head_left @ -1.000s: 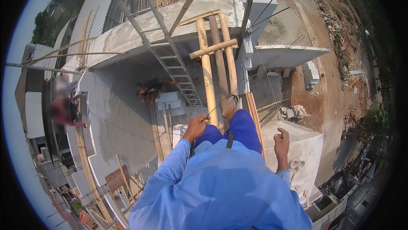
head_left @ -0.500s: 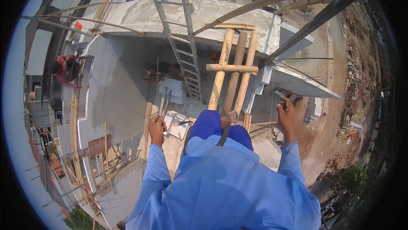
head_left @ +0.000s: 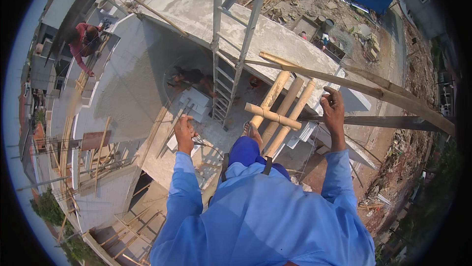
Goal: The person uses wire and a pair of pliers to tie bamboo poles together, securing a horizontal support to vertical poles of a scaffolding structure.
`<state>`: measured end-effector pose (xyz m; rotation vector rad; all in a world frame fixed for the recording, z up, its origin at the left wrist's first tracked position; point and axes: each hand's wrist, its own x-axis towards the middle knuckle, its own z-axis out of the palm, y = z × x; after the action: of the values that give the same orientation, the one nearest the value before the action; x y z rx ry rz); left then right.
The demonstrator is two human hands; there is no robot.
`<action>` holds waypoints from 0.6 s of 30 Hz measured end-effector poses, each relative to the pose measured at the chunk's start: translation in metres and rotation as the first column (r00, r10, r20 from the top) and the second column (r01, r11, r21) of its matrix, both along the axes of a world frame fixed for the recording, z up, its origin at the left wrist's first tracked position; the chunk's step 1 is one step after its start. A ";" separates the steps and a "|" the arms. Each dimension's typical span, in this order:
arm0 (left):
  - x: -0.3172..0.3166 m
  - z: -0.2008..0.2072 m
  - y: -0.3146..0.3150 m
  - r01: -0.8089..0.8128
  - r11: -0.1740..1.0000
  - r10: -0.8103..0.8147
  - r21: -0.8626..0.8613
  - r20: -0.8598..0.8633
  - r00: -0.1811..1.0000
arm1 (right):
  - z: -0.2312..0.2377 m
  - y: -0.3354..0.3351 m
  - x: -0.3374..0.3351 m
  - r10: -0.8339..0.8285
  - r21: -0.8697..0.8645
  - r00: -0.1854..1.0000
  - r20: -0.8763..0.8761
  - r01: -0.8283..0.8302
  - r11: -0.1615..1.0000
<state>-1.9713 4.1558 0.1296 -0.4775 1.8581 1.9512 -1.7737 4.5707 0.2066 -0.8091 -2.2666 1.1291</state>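
Observation:
My left hand (head_left: 184, 133) is held out in the air, fingers loosely bent and apart, with nothing seen in it. On the other side my right hand (head_left: 334, 112) is raised beside a wooden beam, its fingers half curled, apart and bare; I see no contact with the beam. Between the hands lie several bamboo poles (head_left: 276, 96), tied under a short bamboo crosspiece (head_left: 273, 116). My bare foot (head_left: 252, 132) is at the left pole, just by the crosspiece. The other foot is hidden under my blue clothing.
A metal ladder (head_left: 230, 74) leans against the concrete ledge (head_left: 290, 35) ahead. A long wooden beam (head_left: 373, 90) slants across at right. Far below, one person (head_left: 189, 76) is by white blocks (head_left: 199, 103); another person (head_left: 86, 44) leans over the wall at left.
My view has turned, so the ladder and poles sit differently. One foot has come forward to the crosspiece. My left hand has loosened from a closer curl; my right hand stays raised.

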 end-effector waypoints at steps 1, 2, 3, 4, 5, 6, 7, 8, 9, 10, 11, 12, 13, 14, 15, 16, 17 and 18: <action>-0.012 0.001 0.007 -0.015 0.999 0.015 0.041 -0.012 1.000 | 0.007 0.021 -0.023 0.038 0.096 0.999 -0.030 -0.035 0.995; -0.022 0.003 0.015 -0.015 1.000 0.015 0.009 -0.049 0.999 | 0.011 0.041 -0.041 0.028 0.039 0.999 -0.046 -0.026 0.999; -0.035 0.011 0.024 -0.015 1.000 0.012 -0.022 -0.094 0.996 | 0.031 0.050 -0.067 0.004 -0.002 0.995 -0.098 -0.004 1.000; -0.048 0.020 0.034 -0.010 0.999 0.003 -0.051 -0.142 0.990 | 0.037 0.071 -0.088 0.034 0.012 0.987 -0.156 -0.032 0.999; -0.060 0.029 0.042 -0.011 0.999 0.003 -0.041 -0.188 0.982 | 0.045 0.085 -0.112 0.043 -0.043 0.972 -0.230 -0.055 0.998; -0.073 0.038 0.047 -0.026 0.999 0.016 -0.044 -0.224 0.974 | 0.048 0.100 -0.139 0.045 0.015 0.973 -0.224 -0.043 0.999; -0.085 0.049 0.052 -0.040 0.998 0.027 -0.046 -0.252 0.967 | 0.057 0.110 -0.165 0.069 0.071 0.971 -0.230 -0.054 0.996; -0.095 0.058 0.058 -0.049 0.998 0.035 -0.045 -0.273 0.961 | 0.063 0.123 -0.189 0.048 0.086 0.975 -0.217 -0.030 0.996; -0.105 0.069 0.062 -0.073 0.996 0.051 -0.058 -0.320 0.946 | 0.065 0.135 -0.216 0.036 0.095 0.977 -0.210 -0.017 0.995; -0.118 0.081 0.064 -0.093 0.993 0.060 -0.068 -0.379 0.924 | 0.070 0.142 -0.246 0.033 0.133 0.982 -0.186 -0.008 0.991; -0.131 0.091 0.069 -0.101 0.993 0.062 -0.068 -0.430 0.901 | 0.079 0.151 -0.271 0.020 0.182 0.988 -0.156 0.009 0.983; -0.140 0.101 0.072 -0.113 0.990 0.062 -0.078 -0.478 0.876 | 0.078 0.163 -0.298 0.016 0.232 0.993 -0.121 0.012 0.973; -0.151 0.115 0.076 -0.119 0.990 0.062 -0.079 -0.516 0.854 | 0.080 0.175 -0.325 0.015 0.285 0.995 -0.096 0.013 0.959; -0.161 0.127 0.081 -0.121 0.990 0.058 -0.078 -0.549 0.834 | 0.080 0.187 -0.352 0.009 0.340 0.998 -0.069 0.015 0.940; -0.166 0.134 0.085 -0.124 0.989 0.058 -0.077 -0.575 0.816 | 0.076 0.197 -0.380 0.009 0.394 0.999 -0.033 0.005 0.919; -0.169 0.141 0.090 -0.137 0.987 0.059 -0.090 -0.583 0.810 | 0.071 0.206 -0.401 0.017 0.432 1.000 0.013 -0.021 0.902; -0.170 0.147 0.093 -0.158 0.981 0.061 -0.114 -0.591 0.804 | 0.061 0.213 -0.425 0.038 0.461 0.997 0.061 -0.062 0.885; -0.172 0.145 0.096 -0.173 0.977 0.067 -0.122 -0.595 0.801 | 0.058 0.226 -0.444 0.046 0.503 0.991 0.127 -0.104 0.858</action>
<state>-2.1429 4.2522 0.2742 -0.0168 2.4407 2.2071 -2.2175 4.7966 0.2646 -0.5783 -2.5370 0.4687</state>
